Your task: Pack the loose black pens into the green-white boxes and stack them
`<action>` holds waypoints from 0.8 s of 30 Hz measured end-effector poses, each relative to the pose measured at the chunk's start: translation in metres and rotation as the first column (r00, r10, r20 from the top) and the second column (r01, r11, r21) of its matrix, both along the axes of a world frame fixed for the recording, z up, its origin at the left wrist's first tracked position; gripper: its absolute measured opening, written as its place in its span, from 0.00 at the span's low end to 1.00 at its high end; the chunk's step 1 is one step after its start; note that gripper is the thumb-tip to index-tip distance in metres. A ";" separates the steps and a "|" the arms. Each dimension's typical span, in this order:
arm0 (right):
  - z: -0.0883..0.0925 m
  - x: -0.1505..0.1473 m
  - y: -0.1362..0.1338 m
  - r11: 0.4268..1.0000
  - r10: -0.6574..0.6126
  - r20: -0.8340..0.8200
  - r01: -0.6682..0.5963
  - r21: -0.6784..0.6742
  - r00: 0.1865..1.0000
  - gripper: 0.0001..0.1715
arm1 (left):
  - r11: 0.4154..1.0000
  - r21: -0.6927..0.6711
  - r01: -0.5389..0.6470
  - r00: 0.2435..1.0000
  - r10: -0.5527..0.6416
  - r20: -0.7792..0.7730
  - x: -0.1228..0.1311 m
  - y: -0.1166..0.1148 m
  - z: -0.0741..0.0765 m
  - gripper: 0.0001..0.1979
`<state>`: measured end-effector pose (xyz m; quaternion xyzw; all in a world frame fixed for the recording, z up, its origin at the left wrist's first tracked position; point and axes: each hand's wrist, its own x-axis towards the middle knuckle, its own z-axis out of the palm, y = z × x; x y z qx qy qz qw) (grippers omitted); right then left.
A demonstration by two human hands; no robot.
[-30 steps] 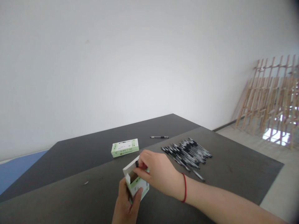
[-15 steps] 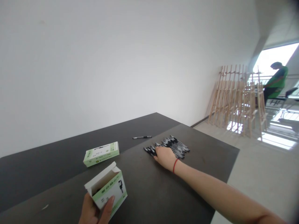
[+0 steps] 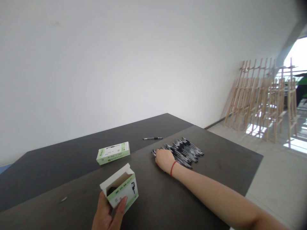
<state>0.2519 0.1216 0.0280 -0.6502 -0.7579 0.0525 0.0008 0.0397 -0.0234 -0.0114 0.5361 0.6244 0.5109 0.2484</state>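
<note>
My left hand (image 3: 107,213) grips an open green and white carton (image 3: 121,188) at the near edge of the dark table (image 3: 72,159); its top flap stands up and something dark shows inside. My right hand (image 3: 165,159), a red string round its wrist, is stretched out to the left end of a heap of several black pens (image 3: 184,150). Its fingers curl down onto the pens, and what they hold is hidden by the back of the hand.
A second, closed green and white carton (image 3: 113,153) lies flat further back. A single black pen (image 3: 152,138) lies apart behind the heap. Wooden easels (image 3: 261,95) lean against the wall at the right, over a pale floor.
My right hand left the carton's opening a second ago and reached right to the pen heap, where it stays. The view has swung slightly; the left hand keeps hold of the carton.
</note>
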 end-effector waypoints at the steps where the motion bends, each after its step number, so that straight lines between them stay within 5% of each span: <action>1: 0.001 -0.003 0.001 1.000 0.004 -0.005 -0.004 -0.014 1.000 0.17 | 1.000 -0.004 0.011 1.000 -0.011 0.000 0.001 -0.001 0.001 0.26; 7: 0.022 -0.006 -0.002 0.995 0.092 -0.103 -0.095 -0.026 0.990 0.16 | 0.992 0.123 -0.005 0.996 -0.005 0.084 0.019 -0.008 0.009 0.21; 13: 0.085 0.020 -0.044 0.956 0.282 -0.329 -0.235 0.176 0.901 0.08 | 0.989 0.128 0.067 0.994 -0.078 0.075 0.019 -0.008 0.010 0.18; 14: 0.095 0.021 -0.055 0.939 0.329 -0.404 -0.251 0.234 0.853 0.09 | 0.989 0.118 0.085 0.993 -0.094 0.076 0.017 -0.007 0.010 0.18; 16: 0.111 0.020 -0.077 0.887 0.463 -0.676 -0.296 0.356 0.574 0.08 | 0.989 0.105 0.108 0.991 -0.116 0.068 0.014 -0.006 0.008 0.18; 18: 0.120 0.012 -0.093 0.819 0.565 -0.744 -0.347 0.456 0.356 0.04 | 0.986 0.109 0.125 0.991 -0.130 0.043 0.012 -0.005 0.007 0.18; 20: 0.124 0.001 -0.101 0.753 0.650 -0.694 -0.385 0.534 0.309 0.01 | 0.984 0.115 0.136 0.990 -0.139 0.020 0.012 -0.005 0.007 0.18; 24: 0.126 -0.014 -0.100 0.721 0.693 -0.605 -0.413 0.557 0.393 0.03 | 0.987 0.109 0.117 0.992 -0.121 0.028 0.013 -0.004 0.009 0.19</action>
